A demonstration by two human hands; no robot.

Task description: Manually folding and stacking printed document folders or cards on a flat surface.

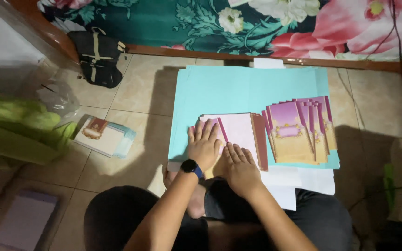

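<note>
Your left hand (204, 145) and right hand (241, 168) both lie flat, fingers spread, gripping nothing, pressing on the pink card (238, 132) at the near edge of the teal sheet (238, 88). Risk: uneven push w/ either palm and the card likely skews or creases off-line. The fanned card stack (298, 132) sits just beside it on the right; a sideways sweep of your right hand could scatter it. Teal sheet may slide on the tile floor (140, 97) too.

Smooth matt pink card (238, 132) lies on matt turquoise paper sheets (238, 86); the tiled floor (140, 97) looks glossy, the black bag (97, 58) cloth.
</note>
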